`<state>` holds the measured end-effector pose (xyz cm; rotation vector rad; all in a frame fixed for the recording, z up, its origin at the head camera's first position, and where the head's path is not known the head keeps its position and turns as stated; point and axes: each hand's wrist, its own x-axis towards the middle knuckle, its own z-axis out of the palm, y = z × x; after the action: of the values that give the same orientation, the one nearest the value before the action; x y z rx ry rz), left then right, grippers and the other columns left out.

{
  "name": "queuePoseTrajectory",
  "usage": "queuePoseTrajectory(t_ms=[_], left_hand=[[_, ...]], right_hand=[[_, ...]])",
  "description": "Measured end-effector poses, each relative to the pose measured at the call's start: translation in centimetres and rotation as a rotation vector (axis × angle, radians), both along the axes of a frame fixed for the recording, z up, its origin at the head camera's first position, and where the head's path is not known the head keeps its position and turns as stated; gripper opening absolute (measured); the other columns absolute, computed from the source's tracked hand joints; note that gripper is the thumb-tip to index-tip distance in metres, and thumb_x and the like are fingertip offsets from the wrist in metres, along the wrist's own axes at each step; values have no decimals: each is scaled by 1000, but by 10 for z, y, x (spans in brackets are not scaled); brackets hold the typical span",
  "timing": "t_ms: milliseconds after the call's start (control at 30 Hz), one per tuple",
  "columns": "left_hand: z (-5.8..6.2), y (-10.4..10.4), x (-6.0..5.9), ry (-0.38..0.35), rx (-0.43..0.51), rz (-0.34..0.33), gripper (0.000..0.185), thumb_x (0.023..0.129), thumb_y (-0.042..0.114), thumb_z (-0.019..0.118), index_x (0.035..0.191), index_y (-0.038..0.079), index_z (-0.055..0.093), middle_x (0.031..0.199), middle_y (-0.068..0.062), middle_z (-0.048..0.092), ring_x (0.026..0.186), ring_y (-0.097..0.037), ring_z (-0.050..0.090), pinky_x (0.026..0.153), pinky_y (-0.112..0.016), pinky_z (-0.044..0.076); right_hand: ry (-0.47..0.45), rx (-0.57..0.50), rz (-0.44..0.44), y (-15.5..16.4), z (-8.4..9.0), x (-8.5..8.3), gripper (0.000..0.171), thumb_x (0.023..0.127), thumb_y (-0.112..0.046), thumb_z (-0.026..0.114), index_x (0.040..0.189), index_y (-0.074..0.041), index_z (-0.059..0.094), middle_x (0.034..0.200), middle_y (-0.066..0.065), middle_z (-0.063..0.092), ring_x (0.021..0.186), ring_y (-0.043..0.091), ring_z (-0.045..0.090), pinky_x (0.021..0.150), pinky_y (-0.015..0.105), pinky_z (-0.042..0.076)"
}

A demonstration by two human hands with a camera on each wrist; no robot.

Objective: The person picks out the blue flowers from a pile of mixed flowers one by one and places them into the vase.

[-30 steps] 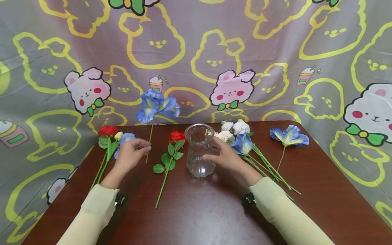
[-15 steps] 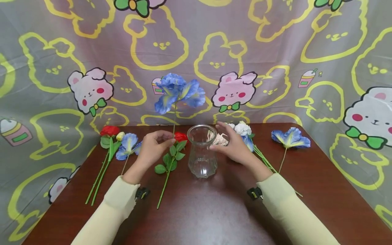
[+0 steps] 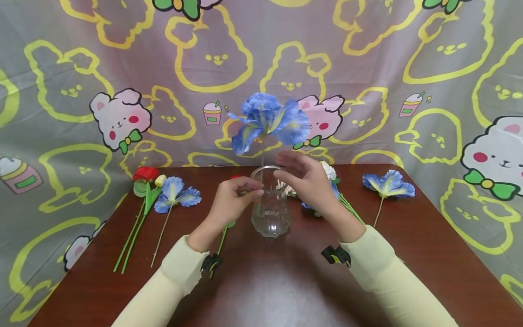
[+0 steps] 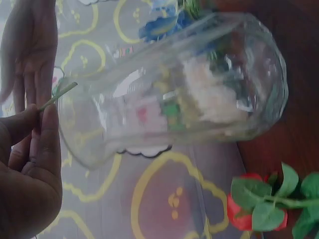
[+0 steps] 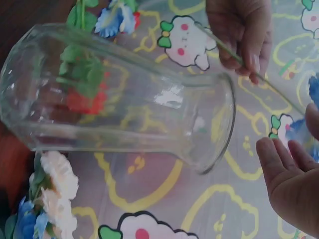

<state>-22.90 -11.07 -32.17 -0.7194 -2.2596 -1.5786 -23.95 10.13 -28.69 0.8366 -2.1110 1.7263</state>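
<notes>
My left hand (image 3: 237,200) pinches the thin stem (image 5: 276,92) of a large blue artificial iris (image 3: 267,118) between thumb and fingertips. The bloom stands upright over a clear glass vase (image 3: 271,220). In the left wrist view the stem's cut end (image 4: 70,87) shows close to the vase rim; in the right wrist view the stem slants past the rim, outside the glass. Fingers spread and slightly bent, my right hand (image 3: 308,181) hovers at the right of the rim, below the bloom, and grips nothing. No flower stands inside the vase.
On the left of the table lie a red flower (image 3: 145,173), a yellow tulip (image 3: 160,181) and a blue iris (image 3: 175,196). A red rose (image 4: 256,201) lies behind my left hand. White flowers (image 3: 328,170) lie behind my right hand, another blue iris (image 3: 388,184) further right. Patterned cloth hangs behind.
My left hand has carried the iris rightward, from left of the red rose to above the vase. My right hand has let go of the vase's side and risen beside its rim.
</notes>
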Motion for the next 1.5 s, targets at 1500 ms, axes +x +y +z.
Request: queuePoseTrajectory(t_ms=[1500], left_hand=[[-24, -18, -4, -34, 76, 158, 42, 81, 7, 80, 118, -2, 63, 111, -15, 63, 105, -30, 59, 92, -46, 50]], right_hand=[[-101, -254, 29, 6, 63, 5, 12, 90, -3, 69, 101, 2, 66, 92, 8, 70, 86, 22, 68, 77, 35, 57]])
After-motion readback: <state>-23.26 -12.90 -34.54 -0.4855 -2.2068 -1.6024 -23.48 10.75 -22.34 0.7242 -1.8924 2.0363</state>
